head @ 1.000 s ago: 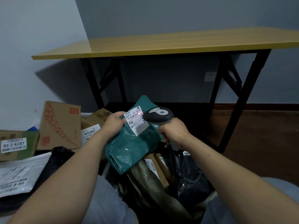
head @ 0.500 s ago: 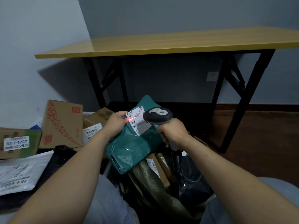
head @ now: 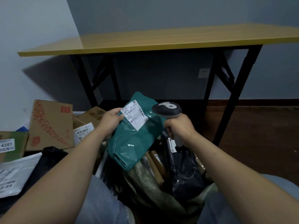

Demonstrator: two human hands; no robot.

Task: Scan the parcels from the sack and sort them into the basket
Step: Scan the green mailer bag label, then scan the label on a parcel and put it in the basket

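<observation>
Head: glossy teal parcel (head: 135, 143), white label (head: 135, 118)

Glossy teal plastic parcel (head: 135, 143) with a matt paper label (head: 135, 118); left of the grip, matt cardboard box (head: 51, 125); smooth wooden table (head: 161, 41).

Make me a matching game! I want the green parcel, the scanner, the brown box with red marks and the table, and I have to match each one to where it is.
Things
1. green parcel
2. scanner
3. brown box
4. table

Places
A. gripped in the right hand
B. standing at the back, by the wall
C. held up in the left hand
D. on the left, among other parcels

Right pairs: 1-C, 2-A, 3-D, 4-B.
</observation>
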